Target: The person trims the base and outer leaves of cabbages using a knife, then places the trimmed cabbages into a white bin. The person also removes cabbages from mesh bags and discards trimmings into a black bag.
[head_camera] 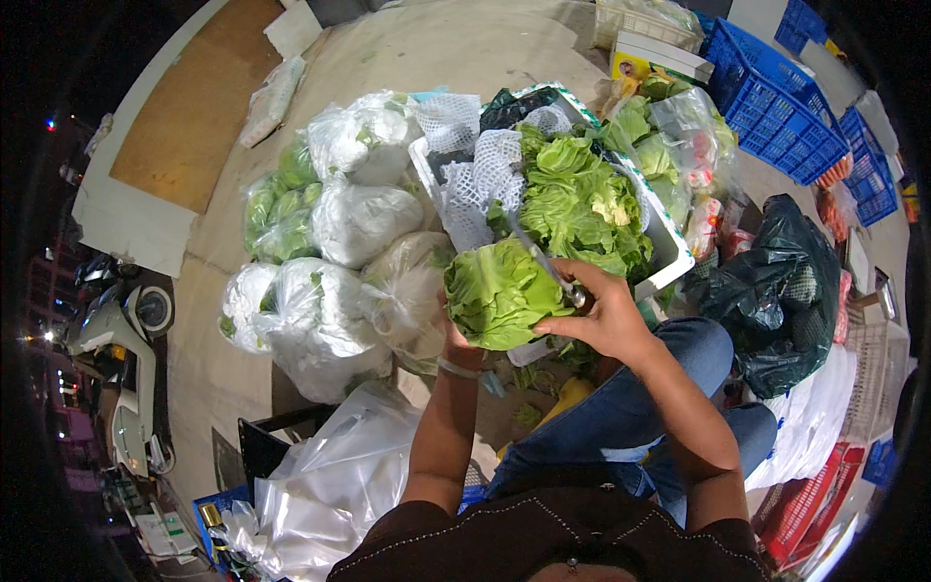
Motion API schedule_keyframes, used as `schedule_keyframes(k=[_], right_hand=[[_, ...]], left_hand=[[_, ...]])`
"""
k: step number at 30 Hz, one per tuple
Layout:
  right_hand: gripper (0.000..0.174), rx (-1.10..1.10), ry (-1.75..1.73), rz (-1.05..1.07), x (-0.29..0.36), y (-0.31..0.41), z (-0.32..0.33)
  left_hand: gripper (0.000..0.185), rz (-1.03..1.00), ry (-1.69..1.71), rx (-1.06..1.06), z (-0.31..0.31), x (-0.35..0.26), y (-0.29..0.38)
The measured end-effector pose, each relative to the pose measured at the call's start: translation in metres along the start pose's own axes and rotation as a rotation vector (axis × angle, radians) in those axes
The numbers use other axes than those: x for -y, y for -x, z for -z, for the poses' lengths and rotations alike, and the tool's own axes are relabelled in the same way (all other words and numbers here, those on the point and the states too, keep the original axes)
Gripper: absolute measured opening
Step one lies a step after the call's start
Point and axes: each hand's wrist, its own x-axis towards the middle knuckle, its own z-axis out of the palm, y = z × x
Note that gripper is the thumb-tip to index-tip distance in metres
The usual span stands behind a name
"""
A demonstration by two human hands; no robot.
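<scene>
A head of green leafy lettuce is held up in front of my knees. My left hand cups it from the left and below, with most of the fingers hidden behind the leaves. In my right hand is a knife, its narrow metal blade slanting up and left along the head's far side. My right thumb presses on the lettuce's right edge. Just beyond stands a white foam box holding more lettuce heads, white foam net sleeves and dark plastic.
Several clear bags of wrapped vegetables sit left of the box. Clear plastic sheeting lies near my left elbow. To the right are a black plastic bag, bagged greens and a blue crate. A scooter stands far left.
</scene>
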Motion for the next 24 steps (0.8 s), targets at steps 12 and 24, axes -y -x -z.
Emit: schedule_keyframes(k=[12, 24], right_hand=[[0.019, -0.075, -0.004, -0.1, 0.012, -0.006, 0.025], [0.037, -0.543, 0.31, -0.012, 0.021, -0.08, 0.07]], left_hand=[[0.068, 0.201, -0.107, -0.053, -0.057, 0.003, -0.011], [0.102, 0.222, -0.231, 0.053, -0.091, -0.011, 0.019]])
